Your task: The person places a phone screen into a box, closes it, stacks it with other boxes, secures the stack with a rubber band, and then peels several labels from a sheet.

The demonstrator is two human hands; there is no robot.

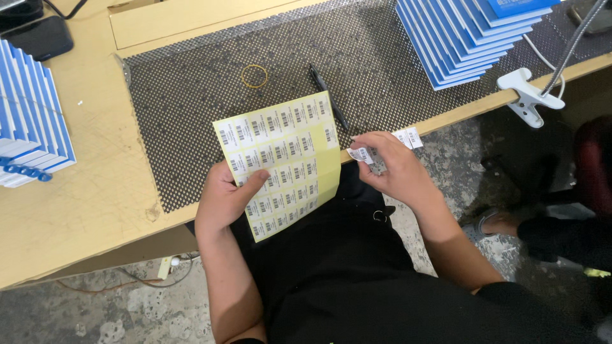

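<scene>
— Closest to the camera, what is seen?
— Black clothing over the lap, and above it the yellow label sheet (284,162), gripped at its lower left edge by the left hand (224,199), thumb clamped on the face of the sheet. It is held tilted over the near edge of the surface (89,191).

— And the other hand?
— One small white label (361,155) is pinched between the fingertips of the right hand (395,169), just off the sheet's right edge. Peeling appears to be the step in hand; next, a clean lift and a place for the label would be called for (judged only from the grip).

— What lies farther out?
— A second strip of labels (408,137) at the surface's edge, a black pen (328,95) and a rubber band (254,76) on the dotted mat (191,114). Stacks of blue booklets are set at the upper right (465,38) and far left (29,121), well apart from the hands.

— Anything in the way?
— Nothing blocking is seen; a white lamp clamp (528,94) sits at the right edge.
</scene>
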